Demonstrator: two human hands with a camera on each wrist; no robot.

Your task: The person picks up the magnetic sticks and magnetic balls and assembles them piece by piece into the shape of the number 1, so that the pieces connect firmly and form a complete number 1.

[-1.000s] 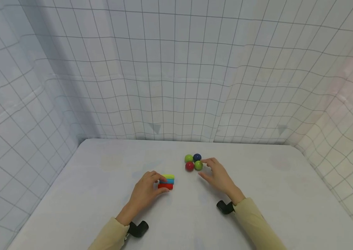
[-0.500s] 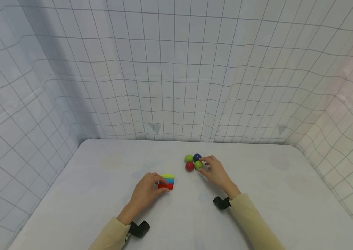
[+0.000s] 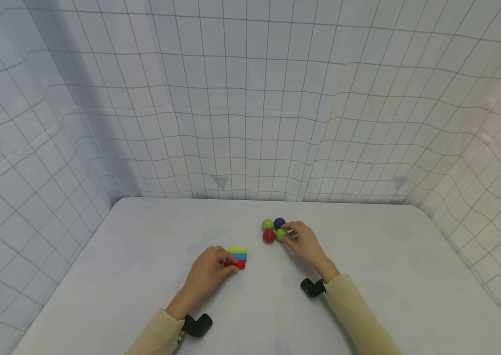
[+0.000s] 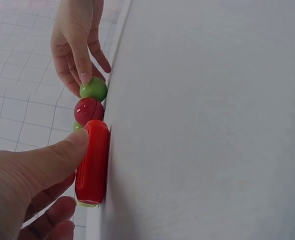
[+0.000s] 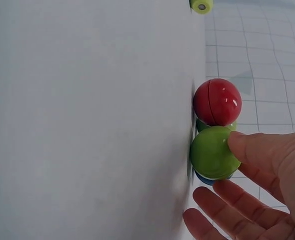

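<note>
In the head view, three short cylinders lie side by side: a red cylinder (image 3: 241, 265), a blue cylinder (image 3: 242, 257) and a lime cylinder (image 3: 237, 250). My left hand (image 3: 208, 268) pinches the red one between thumb and fingers; its thumb (image 4: 67, 147) presses on the casing in the left wrist view. Farther right my right hand (image 3: 307, 245) pinches the near green ball (image 5: 212, 152), thumb on one side and fingertips on the other. Touching or close to it are a red ball (image 5: 218, 102), a dark blue ball (image 3: 279, 223) and another green ball (image 3: 268, 225).
A white table (image 3: 357, 246) carries everything, its far edge just beyond the balls. Behind and at both sides hangs a white curtain with a grid of dark lines (image 3: 250, 123). A black wrist-worn device (image 3: 198, 325) sits under each forearm.
My right hand has moved a little left and closed its thumb and fingers onto the near green ball. My left hand's fingertips have come down around the red cylinder. The balls have hardly moved.
</note>
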